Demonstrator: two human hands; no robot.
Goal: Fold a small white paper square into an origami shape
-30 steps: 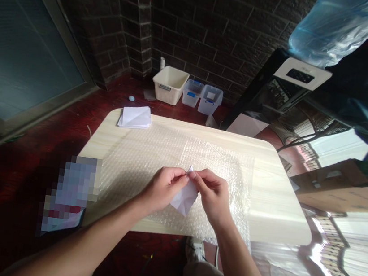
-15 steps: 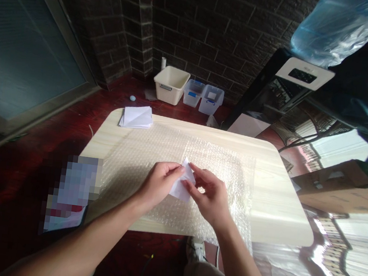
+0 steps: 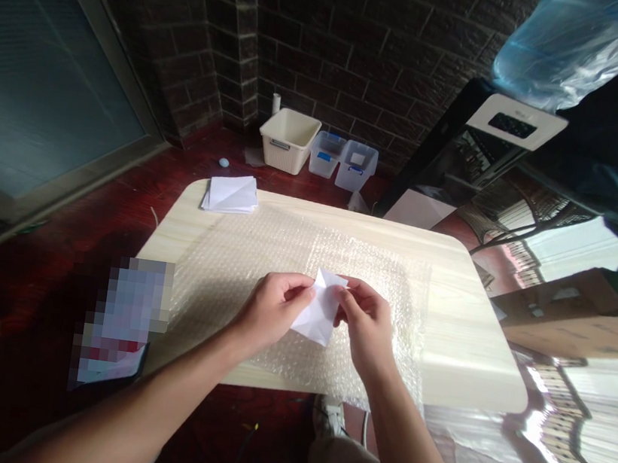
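Between my hands is a small piece of folded white paper (image 3: 321, 313), creased and with a pointed top. My left hand (image 3: 277, 303) pinches its left edge between thumb and fingers. On the other side, my right hand (image 3: 366, 319) grips the upper right part, its thumb on the front face and the fingers behind, partly hidden. Both hands are over a sheet of bubble wrap (image 3: 238, 252) spread across a pale wooden table (image 3: 473, 321).
A stack of white paper (image 3: 231, 195) lies at the table's far left corner. Beyond the table, a cream bin (image 3: 288, 145) and two clear plastic boxes (image 3: 327, 156) stand on the floor by the brick wall. A water dispenser (image 3: 513, 125) and a cardboard box (image 3: 581, 328) are on the right.
The paper now shows a wider face, with its right side opened outward. My right hand has shifted slightly right, and its thumb has moved up onto the paper.
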